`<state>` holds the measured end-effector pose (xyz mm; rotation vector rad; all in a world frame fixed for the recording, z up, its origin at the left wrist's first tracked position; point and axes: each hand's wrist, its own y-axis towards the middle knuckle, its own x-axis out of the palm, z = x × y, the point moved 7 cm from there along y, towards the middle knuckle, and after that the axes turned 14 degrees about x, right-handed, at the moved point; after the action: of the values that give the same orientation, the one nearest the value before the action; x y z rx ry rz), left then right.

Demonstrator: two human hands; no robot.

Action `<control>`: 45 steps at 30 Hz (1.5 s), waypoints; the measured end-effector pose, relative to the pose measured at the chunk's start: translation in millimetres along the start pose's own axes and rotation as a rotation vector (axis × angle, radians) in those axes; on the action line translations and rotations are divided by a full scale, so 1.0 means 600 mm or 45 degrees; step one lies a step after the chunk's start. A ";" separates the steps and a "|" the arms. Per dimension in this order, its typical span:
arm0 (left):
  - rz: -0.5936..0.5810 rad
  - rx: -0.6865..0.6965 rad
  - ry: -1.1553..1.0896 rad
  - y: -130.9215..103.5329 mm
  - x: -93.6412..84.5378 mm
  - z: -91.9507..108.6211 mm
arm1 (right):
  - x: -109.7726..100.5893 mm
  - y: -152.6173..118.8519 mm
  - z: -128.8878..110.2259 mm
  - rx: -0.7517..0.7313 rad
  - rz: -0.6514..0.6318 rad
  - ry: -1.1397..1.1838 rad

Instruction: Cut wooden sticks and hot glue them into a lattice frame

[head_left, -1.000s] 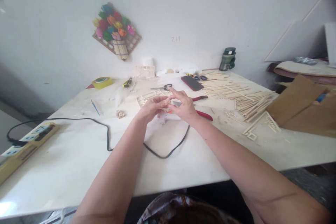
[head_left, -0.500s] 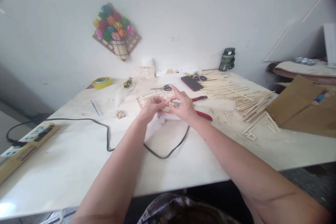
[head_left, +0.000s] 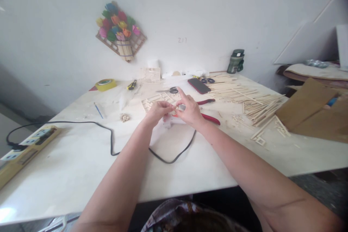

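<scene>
My left hand (head_left: 161,111) and my right hand (head_left: 189,110) meet over the middle of the table, fingertips pinched together. Between them is a small pale piece, too small and covered to make out; it resembles the wood scraps around. My right index finger points up and away. Below the hands lies a white and orange tool (head_left: 174,119), partly hidden, with a black cord (head_left: 174,161) nearby. Red-handled pliers (head_left: 210,118) rest beside my right hand. Behind my left hand is a pale wooden lattice frame (head_left: 146,103), and black-handled scissors (head_left: 173,90) lie farther back.
Many thin wooden sticks (head_left: 258,107) spread at the right beside a cardboard box (head_left: 315,112). A phone (head_left: 199,86) and a green bottle (head_left: 235,61) are at the back. Yellow tape (head_left: 106,85), a small pile of wood bits (head_left: 125,117) and a power strip (head_left: 29,146) are leftward.
Both hands stay nearly in place, with only a slight shift of the fingertips around the small piece. The other things on the table have not moved.
</scene>
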<state>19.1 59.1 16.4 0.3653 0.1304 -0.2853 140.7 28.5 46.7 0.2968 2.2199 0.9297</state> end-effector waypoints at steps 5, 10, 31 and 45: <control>-0.031 -0.022 -0.010 0.000 0.001 -0.006 | 0.003 -0.003 -0.003 -0.059 -0.016 -0.019; -0.016 -0.027 0.022 0.001 -0.001 -0.012 | 0.004 -0.003 -0.003 -0.082 -0.041 -0.054; 0.180 -0.058 0.143 -0.003 0.012 -0.008 | -0.008 -0.006 -0.010 -0.224 -0.032 -0.099; 0.292 0.022 0.535 0.003 0.025 -0.007 | -0.013 -0.008 -0.009 -0.336 -0.015 -0.161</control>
<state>33.5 58.4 10.6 0.4500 0.4951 0.0206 143.2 18.5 50.1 0.2126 1.9556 1.1504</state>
